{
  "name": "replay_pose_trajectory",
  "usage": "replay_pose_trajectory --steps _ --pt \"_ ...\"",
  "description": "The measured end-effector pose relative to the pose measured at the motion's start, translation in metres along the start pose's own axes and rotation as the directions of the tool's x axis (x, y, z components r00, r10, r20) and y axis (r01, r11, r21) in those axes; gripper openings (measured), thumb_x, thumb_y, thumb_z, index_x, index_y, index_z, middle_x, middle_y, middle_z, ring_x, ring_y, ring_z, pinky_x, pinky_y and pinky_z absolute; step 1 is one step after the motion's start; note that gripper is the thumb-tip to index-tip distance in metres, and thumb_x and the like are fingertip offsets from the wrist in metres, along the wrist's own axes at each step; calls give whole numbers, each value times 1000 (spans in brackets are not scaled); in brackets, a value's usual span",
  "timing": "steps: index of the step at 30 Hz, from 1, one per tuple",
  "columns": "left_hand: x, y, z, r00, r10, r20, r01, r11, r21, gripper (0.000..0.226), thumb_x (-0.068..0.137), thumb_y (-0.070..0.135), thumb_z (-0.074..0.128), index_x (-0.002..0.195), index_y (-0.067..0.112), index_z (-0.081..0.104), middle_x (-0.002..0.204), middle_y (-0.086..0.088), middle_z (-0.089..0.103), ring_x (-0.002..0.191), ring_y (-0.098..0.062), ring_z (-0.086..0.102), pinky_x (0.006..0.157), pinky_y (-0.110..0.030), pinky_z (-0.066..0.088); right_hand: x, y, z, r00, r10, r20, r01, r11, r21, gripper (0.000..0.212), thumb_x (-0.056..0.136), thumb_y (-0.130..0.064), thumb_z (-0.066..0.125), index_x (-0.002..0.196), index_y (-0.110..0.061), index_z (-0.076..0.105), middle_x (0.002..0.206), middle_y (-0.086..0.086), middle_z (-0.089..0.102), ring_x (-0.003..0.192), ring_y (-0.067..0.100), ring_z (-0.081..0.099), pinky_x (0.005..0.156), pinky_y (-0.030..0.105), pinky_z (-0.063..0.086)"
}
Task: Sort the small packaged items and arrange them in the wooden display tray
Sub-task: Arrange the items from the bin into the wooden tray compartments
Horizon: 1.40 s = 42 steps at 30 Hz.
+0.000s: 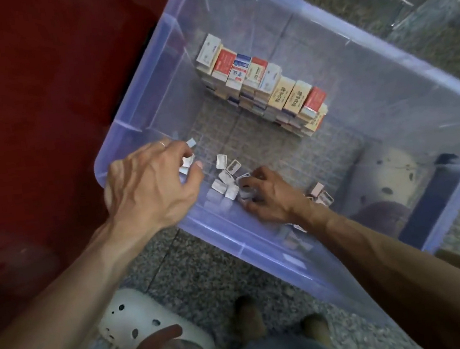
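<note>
A clear bluish plastic bin (400,57) sits on the floor. Inside it, small boxed packs (261,83) stand stacked in a slanting row toward the back. Loose small white packets (225,179) lie scattered on the bin's floor near the front. My left hand (151,184) hovers over the bin's left front corner and pinches a few small white packets (188,160) in its fingertips. My right hand (269,195) reaches down to the bin floor with its fingers curled around several packets. A few more packets (321,193) lie behind my right wrist. No wooden tray is in view.
A dark red surface (39,96) fills the left side beside the bin. Speckled stone floor (205,270) lies below. My feet in white perforated clogs (143,327) are close to the bin; one clog (393,171) shows through its wall.
</note>
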<state>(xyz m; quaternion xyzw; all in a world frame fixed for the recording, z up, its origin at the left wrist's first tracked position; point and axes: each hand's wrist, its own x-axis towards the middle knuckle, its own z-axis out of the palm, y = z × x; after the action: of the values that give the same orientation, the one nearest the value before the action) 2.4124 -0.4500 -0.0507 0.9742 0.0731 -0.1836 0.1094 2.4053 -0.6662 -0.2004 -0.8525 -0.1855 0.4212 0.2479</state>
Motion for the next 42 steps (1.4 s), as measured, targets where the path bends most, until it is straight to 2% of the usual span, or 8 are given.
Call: replay_pose_trajectory --steps 4,9,17,25,30,34,38,42 --pt "0 -1 2 1000 2 -9 -2 1000 12 38 83 53 42 101 28 64 99 5 68 94 -28 65 74 -39 49 -2 -11 8 993 108 56 -117 974 194 34 97 -19 55 130 -19 60 125 12 62 114 29 60 90 24 41" --pt "1 -3 3 1000 12 -18 -12 1000 10 39 83 53 40 102 28 64 97 5 69 91 -28 66 75 -41 49 -2 -13 7 977 188 99 -212 906 365 28 100 -32 57 126 -22 63 110 2 66 98 17 59 81 26 43" --pt "1 -4 4 1000 7 -24 -6 1000 12 34 86 51 45 103 28 64 98 6 69 93 -28 66 77 -41 49 -3 -13 5 986 154 66 -167 936 309 14 100 -29 55 91 -19 57 85 0 58 80 17 53 74 37 46" --pt "1 -3 4 999 11 -47 -11 1000 11 36 85 51 44 102 27 64 98 4 70 91 -29 65 77 -42 50 -16 -17 3 986 119 119 -148 947 286 35 104 -21 44 135 -14 60 131 9 64 118 26 60 99 33 45" --pt "1 -3 4 999 11 -51 -11 1000 4 35 84 51 43 101 28 64 96 4 70 90 -29 66 75 -41 49 -22 -11 2 984 152 96 -166 974 156 24 101 -19 46 108 -10 67 102 14 71 92 32 66 74 34 46" --pt "1 -3 3 998 5 -59 -5 1000 -2 33 85 49 44 99 28 64 95 5 70 90 -29 65 76 -41 48 -19 -12 -4 979 191 70 -201 956 213 24 102 -22 49 103 -8 69 93 11 70 82 26 65 71 33 50" --pt "0 -4 5 998 -3 -63 3 1000 -2 28 86 46 48 100 28 64 96 5 70 92 -30 66 78 -42 49 -17 -24 -20 916 400 8 -285 639 714 28 103 -24 53 95 -2 69 67 7 62 49 16 50 48 28 44" --pt "0 -3 3 998 -13 -57 12 1000 -16 27 88 45 50 104 28 65 100 5 71 95 -29 66 80 -42 49 -24 -39 -44 885 447 134 -278 275 921 26 104 -25 53 95 -3 64 73 11 57 47 13 46 41 23 38"
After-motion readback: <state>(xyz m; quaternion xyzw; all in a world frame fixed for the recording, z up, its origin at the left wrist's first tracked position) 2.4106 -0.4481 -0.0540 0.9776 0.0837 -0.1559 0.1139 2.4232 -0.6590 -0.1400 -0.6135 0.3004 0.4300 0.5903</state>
